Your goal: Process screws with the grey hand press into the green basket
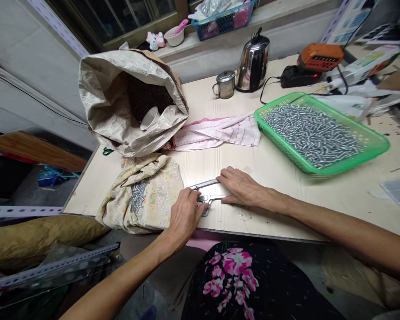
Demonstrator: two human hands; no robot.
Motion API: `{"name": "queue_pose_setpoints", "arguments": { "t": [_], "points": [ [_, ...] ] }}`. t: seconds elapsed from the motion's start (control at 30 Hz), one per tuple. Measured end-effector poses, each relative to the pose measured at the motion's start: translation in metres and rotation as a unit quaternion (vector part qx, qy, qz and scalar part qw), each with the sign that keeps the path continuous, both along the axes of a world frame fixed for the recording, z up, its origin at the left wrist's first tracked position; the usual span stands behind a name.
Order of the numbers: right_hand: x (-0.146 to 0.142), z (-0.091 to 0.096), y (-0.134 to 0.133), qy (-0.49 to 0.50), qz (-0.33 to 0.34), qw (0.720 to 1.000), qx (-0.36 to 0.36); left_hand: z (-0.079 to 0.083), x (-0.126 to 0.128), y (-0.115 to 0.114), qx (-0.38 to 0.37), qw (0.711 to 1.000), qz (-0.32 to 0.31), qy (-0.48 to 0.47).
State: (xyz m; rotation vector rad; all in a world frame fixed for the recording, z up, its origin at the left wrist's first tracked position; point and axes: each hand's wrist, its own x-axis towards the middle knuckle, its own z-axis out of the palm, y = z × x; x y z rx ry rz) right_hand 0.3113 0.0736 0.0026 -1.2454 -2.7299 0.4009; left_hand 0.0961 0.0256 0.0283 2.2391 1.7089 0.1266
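Observation:
Near the table's front edge, both hands are on a grey metal piece with two long arms (pixel 216 197); its exact kind is unclear. My left hand (pixel 186 213) grips its left end, thumb below and fingers above, hiding part of it. At the right, my right hand (pixel 242 186) has its fingers at the end of the upper arm and its thumb by the lower one. Just left of my left hand lies a crumpled patterned cloth (pixel 163 178) with a small pile of silvery metal pins (pixel 139 195) on it.
A green plastic basket (pixel 288 155) of similar pins stands at the right. Behind are an open woven sack (pixel 103 80) with a white cup, a pink-white towel (pixel 220 133), a lidded metal mug (pixel 226 84), a kettle (pixel 250 62) and an orange battery (pixel 320 57) on its charger.

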Motion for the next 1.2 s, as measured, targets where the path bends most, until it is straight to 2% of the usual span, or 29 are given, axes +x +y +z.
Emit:
{"name": "queue_pose_setpoints", "arguments": {
  "t": [0.1,0.23,0.33,0.47,0.67,0.77,0.87,0.97,1.03,1.13,1.2],
  "points": [
    [0.001,0.002,-0.001,-0.003,-0.006,1.000,-0.011,-0.009,0.017,0.017,0.042,0.991,-0.130,0.000],
    [0.011,0.002,-0.003,0.006,0.007,0.999,-0.038,-0.019,0.024,0.042,-0.009,0.976,-0.217,0.008],
    [0.019,0.002,-0.006,0.022,-0.011,0.999,-0.039,-0.016,0.026,0.047,-0.012,0.972,-0.234,0.034],
    [0.019,-0.002,-0.011,0.035,-0.014,0.999,-0.019,-0.016,0.033,0.043,-0.005,0.966,-0.248,0.073],
    [0.006,-0.021,-0.007,0.022,-0.017,0.999,0.035,-0.028,0.041,0.046,0.017,0.978,-0.199,0.060],
    [0.006,-0.022,-0.005,0.020,-0.019,0.999,0.035,-0.030,0.042,0.049,0.015,0.980,-0.190,0.056],
    [0.014,-0.015,0.002,0.024,-0.027,0.999,0.029,-0.032,0.044,0.039,0.039,0.985,-0.158,0.053],
    [0.028,-0.008,0.013,0.031,0.010,0.999,0.001,-0.042,0.049,0.011,0.096,0.987,-0.117,0.049],
    [0.035,-0.009,0.021,0.027,0.034,0.999,-0.007,-0.051,0.055,-0.012,0.116,0.986,-0.112,0.037],
    [0.040,-0.016,0.033,-0.003,0.017,0.999,0.035,-0.061,0.063,-0.036,0.113,0.986,-0.121,0.006],
    [0.040,-0.019,0.043,-0.031,0.005,0.997,0.075,-0.062,0.068,-0.041,0.107,0.986,-0.126,-0.018]
  ]
}}
